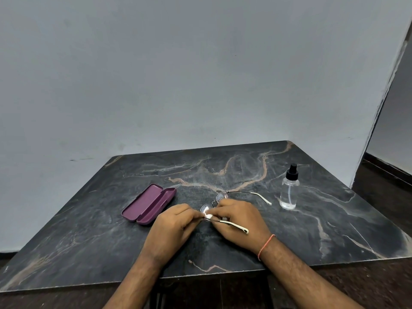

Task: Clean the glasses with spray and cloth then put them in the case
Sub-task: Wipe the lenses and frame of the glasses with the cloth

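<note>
Thin-framed glasses [219, 197] with cream temple tips are held just above the dark marble table [245, 170], temples unfolded. My left hand [172, 228] pinches the near lens edge. My right hand [239, 221] presses a small white cloth [208, 216] against that lens; most of the cloth is hidden under my fingers. An open purple case [149, 205] lies to the left of my hands. A clear spray bottle [289, 188] with a black nozzle stands upright to the right.
A grey wall runs behind the table. The table's right and near edges drop to a dark floor [383, 197]. An orange thread band is on my right wrist.
</note>
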Tool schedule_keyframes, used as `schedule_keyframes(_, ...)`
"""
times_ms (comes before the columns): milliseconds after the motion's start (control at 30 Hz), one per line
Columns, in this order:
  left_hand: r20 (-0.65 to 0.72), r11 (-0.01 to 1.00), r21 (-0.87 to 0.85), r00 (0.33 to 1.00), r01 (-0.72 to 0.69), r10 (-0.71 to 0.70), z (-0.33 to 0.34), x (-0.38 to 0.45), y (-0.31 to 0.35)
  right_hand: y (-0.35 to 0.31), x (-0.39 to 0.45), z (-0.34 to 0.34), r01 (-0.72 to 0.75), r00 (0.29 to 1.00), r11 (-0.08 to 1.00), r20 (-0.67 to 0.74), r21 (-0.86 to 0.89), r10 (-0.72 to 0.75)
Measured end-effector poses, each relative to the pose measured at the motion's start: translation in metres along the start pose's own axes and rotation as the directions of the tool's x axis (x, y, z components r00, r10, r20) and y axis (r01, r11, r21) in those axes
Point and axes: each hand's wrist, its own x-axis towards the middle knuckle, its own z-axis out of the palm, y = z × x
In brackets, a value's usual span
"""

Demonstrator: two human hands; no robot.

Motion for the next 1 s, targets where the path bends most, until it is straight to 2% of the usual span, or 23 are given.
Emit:
schedule_keyframes(100,-0.002,1.000,0.010,1.000,-0.011,0.011,0.0000,-0.0003,0.0007,-0.0002,0.0011,0.0006,-0.014,0.999,1.000,-0.044,0.005,0.014)
schedule_keyframes(233,-0.006,1.000,0.013,1.000,0.002,-0.002,-0.0007,-0.0001,0.0014,-0.0022,0.0013,-0.0011,-0.067,0.998,0.998,-0.018,0.010,0.067)
schedule_keyframes(367,0.001,1.000,0.000,1.000,0.014,-0.014,-0.0014,0.0001,0.0017,-0.0013,-0.0012,-0.0017,0.008,1.000,1.000,0.026,0.027,-0.009)
schedule_keyframes(600,0.010,1.000,-0.005,1.000,0.015,-0.015,-0.0032,0.0008,0.0053,-0.0023,0.0020,0.0013,-0.062,0.994,0.998,-0.088,0.005,0.062)
schedule_keyframes(700,0.008,1.000,-0.002,1.000,0.028,-0.028,-0.0033,0.0003,0.0048,-0.0025,0.0006,-0.0018,-0.097,0.994,0.995,-0.038,0.027,0.098)
schedule_keyframes(833,0.000,0.999,-0.008,0.999,0.040,-0.040,-0.0037,0.0001,0.0039,-0.0028,-0.0011,-0.0031,-0.020,0.999,1.000,0.027,0.008,0.019)
schedule_keyframes(1000,0.012,0.999,-0.006,0.999,0.040,-0.040,-0.0040,0.0007,0.0059,-0.0016,-0.0002,-0.0024,-0.066,0.995,0.998,-0.081,-0.012,0.065)
